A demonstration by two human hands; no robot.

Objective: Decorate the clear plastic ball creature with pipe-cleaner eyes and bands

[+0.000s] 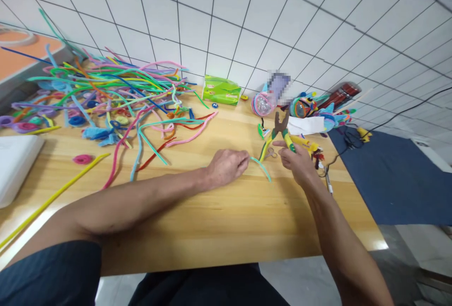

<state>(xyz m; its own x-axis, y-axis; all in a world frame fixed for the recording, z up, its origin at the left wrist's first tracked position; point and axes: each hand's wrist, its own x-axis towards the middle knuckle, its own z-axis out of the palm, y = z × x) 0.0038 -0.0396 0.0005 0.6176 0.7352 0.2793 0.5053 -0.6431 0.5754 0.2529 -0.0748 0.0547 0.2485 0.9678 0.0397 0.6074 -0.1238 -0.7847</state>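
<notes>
My left hand is closed over the wooden table, pinching one end of a short mint-green pipe cleaner. The rest of the pipe cleaner curves out to the right. In my right hand are pliers with rusty jaws and yellow-green handles. My fingers wrap round the right handle, while the left handle stands away from them. The jaws are spread and point toward the wall. Small scissors lie just left of my right hand.
Many coloured pipe cleaners are heaped at the back left. A green packet stands by the tiled wall. Decorated round crafts, a white paper and a dark red bottle sit at the back right. A black cable crosses a dark cloth.
</notes>
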